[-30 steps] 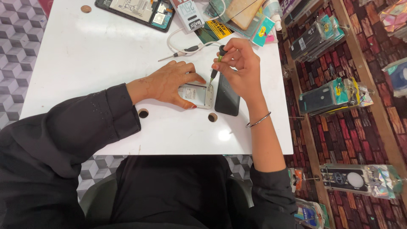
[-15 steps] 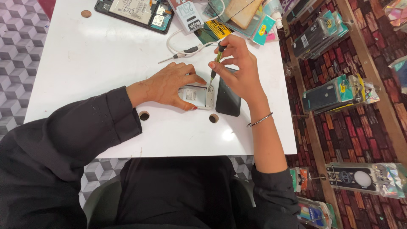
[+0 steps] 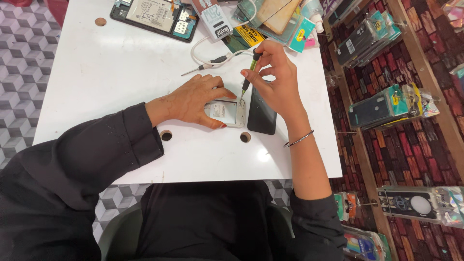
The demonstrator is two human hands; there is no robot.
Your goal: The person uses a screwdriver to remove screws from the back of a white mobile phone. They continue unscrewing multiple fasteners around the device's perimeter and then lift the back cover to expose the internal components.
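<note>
White table [image 3: 121, 72], black back cover [image 3: 262, 116] beside opened phone [image 3: 227, 112]

White table [image 3: 96, 72] over grey cube-patterned floor [image 3: 19, 72], brick-patterned wall [image 3: 386, 145] beside.

A phone repair shop: at the right of the frame, packaged phone cases [image 3: 382, 108] hang on hooks against a brick-patterned wall, while the white work table [image 3: 121, 77] carries an opened tablet [image 3: 154, 17] with its battery bared at the top, cables, and an opened phone [image 3: 227, 112] at centre
</note>
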